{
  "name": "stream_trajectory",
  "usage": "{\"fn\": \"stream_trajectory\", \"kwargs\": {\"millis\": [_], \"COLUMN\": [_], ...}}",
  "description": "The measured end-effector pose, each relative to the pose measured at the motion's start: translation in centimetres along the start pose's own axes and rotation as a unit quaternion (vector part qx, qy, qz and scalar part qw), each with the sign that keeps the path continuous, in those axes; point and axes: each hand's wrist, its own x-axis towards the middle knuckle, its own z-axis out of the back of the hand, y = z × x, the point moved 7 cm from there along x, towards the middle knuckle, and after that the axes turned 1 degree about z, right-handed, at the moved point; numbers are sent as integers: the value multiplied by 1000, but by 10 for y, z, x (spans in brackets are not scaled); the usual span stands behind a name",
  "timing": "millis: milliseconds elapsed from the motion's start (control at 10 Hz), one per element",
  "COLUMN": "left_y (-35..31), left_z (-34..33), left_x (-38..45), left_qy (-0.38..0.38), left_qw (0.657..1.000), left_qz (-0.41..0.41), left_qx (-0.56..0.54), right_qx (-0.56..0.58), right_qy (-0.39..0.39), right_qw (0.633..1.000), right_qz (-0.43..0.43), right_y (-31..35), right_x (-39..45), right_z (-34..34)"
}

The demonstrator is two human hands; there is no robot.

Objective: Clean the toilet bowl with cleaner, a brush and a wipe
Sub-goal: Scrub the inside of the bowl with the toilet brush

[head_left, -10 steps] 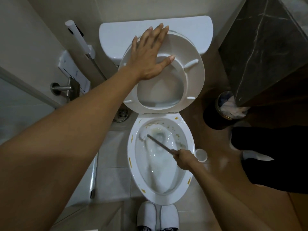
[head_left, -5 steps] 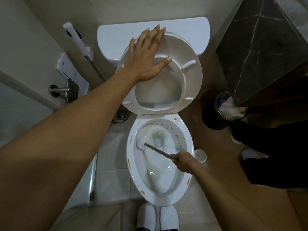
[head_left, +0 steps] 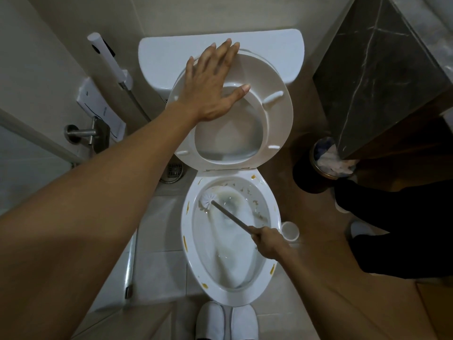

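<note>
The white toilet bowl (head_left: pixel 274 217) stands open below me, with yellow-brown smears on its rim and specks on its inner wall. My right hand (head_left: pixel 268 241) grips the grey handle of the toilet brush (head_left: pixel 207 198), whose white head presses against the bowl's upper left inner wall. My left hand (head_left: pixel 212 82) lies flat with spread fingers on the raised seat (head_left: pixel 279 114), holding it up against the tank (head_left: pixel 159 57).
A white brush holder cup (head_left: pixel 290 230) sits on the floor right of the bowl. A dark bin (head_left: pixel 323 160) with tissue stands beside a marble counter (head_left: pixel 382 77). Another person's dark legs (head_left: pixel 397 229) are at right. A bidet sprayer (head_left: pixel 107 57) hangs at left. My white slippers (head_left: pixel 226 320) are below.
The brush head has swept from the bowl's middle back to its upper left wall. My left hand has stayed on the raised seat.
</note>
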Motion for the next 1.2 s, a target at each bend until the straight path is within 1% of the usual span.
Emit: {"fn": "stream_trajectory", "kwargs": {"millis": [100, 200, 300, 400, 500, 600, 700, 800, 900, 1000, 1100, 1200], "left_y": [0, 0, 1, 1, 1, 0, 1, 0, 0, 0, 0, -1], "left_z": [1, 1, -1, -1, 0, 0, 0, 0, 1, 1, 3, 2], "left_x": [0, 0, 1, 1, 1, 0, 0, 1, 0, 0, 0, -1], "left_qy": [-3, -1, 0, 0, 2, 4, 4, 8, 6, 8, 11, 12], "left_qw": [1000, 1000, 1000, 1000, 1000, 1000, 1000, 1000, 1000, 1000, 1000, 1000], "left_qz": [1, 0, 0, 2, 2, 4, 6, 5, 4, 8, 6, 6], "left_qx": [3, 2, 6, 7, 5, 3, 4, 2, 2, -2, -3, -4], "right_qx": [49, 93, 102, 83, 71, 91, 142, 146, 166, 187, 223, 222], "right_qy": [-52, -78, -76, -35, -53, -76, -61, -66, -96, -108, -113, -92], "right_qw": [997, 990, 990, 996, 995, 989, 983, 983, 972, 963, 953, 961], "right_qz": [-34, -66, -62, -19, -42, -92, -99, -92, -139, -163, -173, -139], "right_y": [-14, -21, -8, 13, 2, -9, 6, 9, -7, -9, 0, 11], "right_x": [-3, -8, -6, -2, -1, -4, -8, -8, -11, -18, -22, -17], "right_z": [9, 6, -1, -6, 7, 8, -6, -4, 0, -9, -20, -21]}}
